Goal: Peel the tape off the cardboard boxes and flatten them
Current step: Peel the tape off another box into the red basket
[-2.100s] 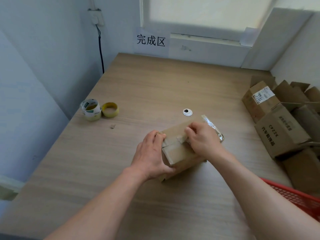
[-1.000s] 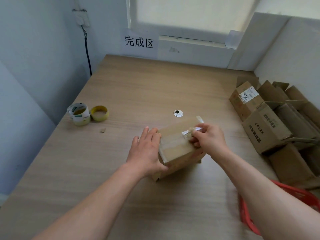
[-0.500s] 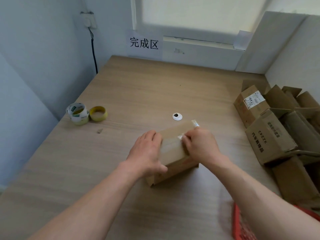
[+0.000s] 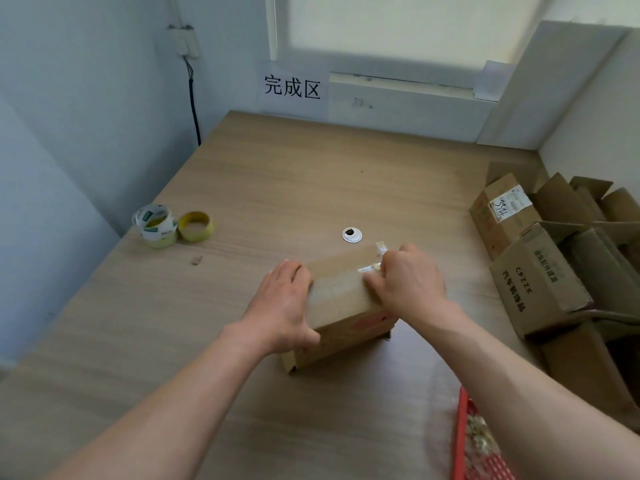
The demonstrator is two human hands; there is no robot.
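At frame centre, left hand [image 4: 282,306] grips the box [image 4: 341,296]; right hand [image 4: 408,282] pinches its tape [image 4: 372,268], which may tear short if yanked sideways.

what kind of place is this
Probably a small workstation for breaking down used boxes, in a room corner: a pile of opened cardboard boxes, tape rolls on the wooden table, and a wall sign reading 完成区 (finished area).
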